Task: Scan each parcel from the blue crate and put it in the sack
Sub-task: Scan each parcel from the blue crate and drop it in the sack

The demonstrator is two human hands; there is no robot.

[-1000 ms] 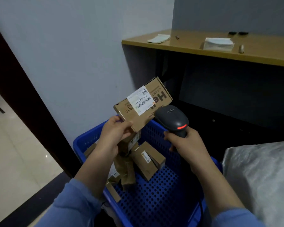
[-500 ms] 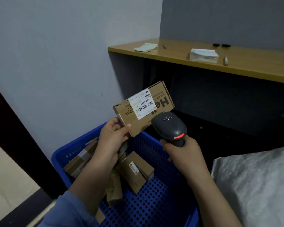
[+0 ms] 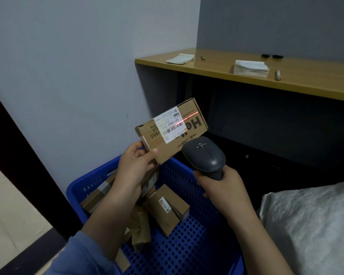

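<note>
My left hand [image 3: 135, 165] grips a flat brown cardboard parcel [image 3: 189, 133] by its lower left corner and holds it tilted above the blue crate [image 3: 189, 253]. A white label with a barcode faces me, and a red scan line crosses the label's upper edge. My right hand [image 3: 222, 187] grips the handle of a dark grey barcode scanner [image 3: 204, 154], which points at the parcel from just below it. Several more brown parcels [image 3: 167, 207] lie in the crate under my left arm. The grey-white sack [image 3: 310, 225] lies at the lower right.
A wooden shelf [image 3: 306, 84] runs along the wall behind, carrying a folded white cloth [image 3: 250, 68], a paper [image 3: 180, 58] and small items. A dark recess lies under it. A pale wall stands on the left, with a dark door frame [image 3: 14, 153].
The red scan line now lies across the parcel's label; before it was not visible. The parcel and scanner sit a little more to the right in view as my head turned.
</note>
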